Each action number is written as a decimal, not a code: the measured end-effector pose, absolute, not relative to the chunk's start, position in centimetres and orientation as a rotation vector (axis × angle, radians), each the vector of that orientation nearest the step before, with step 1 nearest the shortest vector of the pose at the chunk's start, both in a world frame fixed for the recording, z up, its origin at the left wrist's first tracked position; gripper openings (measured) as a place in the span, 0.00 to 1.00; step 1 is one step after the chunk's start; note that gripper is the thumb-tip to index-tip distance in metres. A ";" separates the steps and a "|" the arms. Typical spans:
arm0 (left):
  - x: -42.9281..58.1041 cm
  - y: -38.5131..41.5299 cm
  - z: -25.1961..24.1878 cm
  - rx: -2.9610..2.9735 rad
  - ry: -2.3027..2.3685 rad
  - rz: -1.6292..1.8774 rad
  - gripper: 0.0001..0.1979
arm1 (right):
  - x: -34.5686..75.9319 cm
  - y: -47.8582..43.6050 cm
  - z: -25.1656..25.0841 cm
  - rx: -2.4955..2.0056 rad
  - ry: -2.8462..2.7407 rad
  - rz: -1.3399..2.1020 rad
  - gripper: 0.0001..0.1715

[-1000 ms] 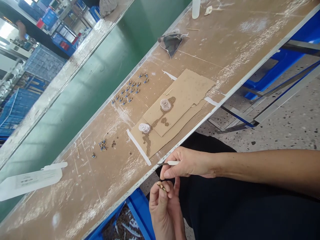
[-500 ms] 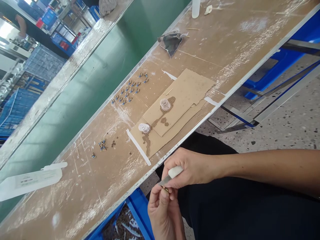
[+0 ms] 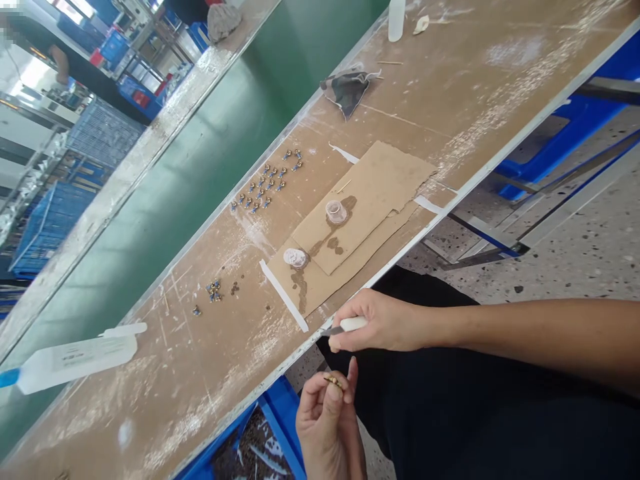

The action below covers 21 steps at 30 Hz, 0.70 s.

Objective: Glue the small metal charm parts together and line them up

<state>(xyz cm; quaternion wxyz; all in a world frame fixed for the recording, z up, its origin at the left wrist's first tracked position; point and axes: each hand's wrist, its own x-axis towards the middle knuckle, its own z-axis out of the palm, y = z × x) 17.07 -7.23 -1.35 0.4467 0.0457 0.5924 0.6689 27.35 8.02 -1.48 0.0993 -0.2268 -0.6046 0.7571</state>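
Tabletop (image 3: 475, 87) beyond; small piece (image 3: 333, 381) between left fingers (image 3: 331, 404).

The white-handled knife (image 3: 354, 323), its short grey blade pointing left in view, sits in the right hand (image 3: 384, 325). Apart from it, a small brass-coloured piece (image 3: 333, 381) pokes partly from the left hand (image 3: 327, 419).

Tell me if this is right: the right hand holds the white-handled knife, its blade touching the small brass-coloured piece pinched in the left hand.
Not touching: the head view shows the white-handled knife in the right hand, its blade apart from the small brass-coloured piece in the left hand.
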 end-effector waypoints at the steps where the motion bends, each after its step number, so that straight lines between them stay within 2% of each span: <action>1: 16.9 -7.3 -1.6 0.127 1.444 1.662 0.10 | 27.3 7.8 -1.5 -0.730 -1.650 2.361 0.15; 4: 16.5 -7.3 -2.1 0.151 1.386 1.651 0.09 | 27.3 7.2 -1.5 -0.692 -1.342 2.590 0.11; 9: 16.4 -7.4 -2.3 0.079 1.446 1.622 0.11 | 27.3 6.8 -1.1 -0.514 -1.100 2.811 0.10; 15: 17.8 -6.3 -0.4 -0.060 1.452 1.655 0.13 | 27.1 6.8 -1.1 -0.501 -1.119 2.776 0.12; 18: 18.2 -5.8 0.5 -0.071 1.429 1.659 0.14 | 27.0 6.8 -1.1 -0.672 -1.195 2.686 0.05; 21: 18.1 -5.8 0.4 -0.079 1.421 1.648 0.14 | 27.0 6.7 -1.1 -0.672 -1.193 2.668 0.08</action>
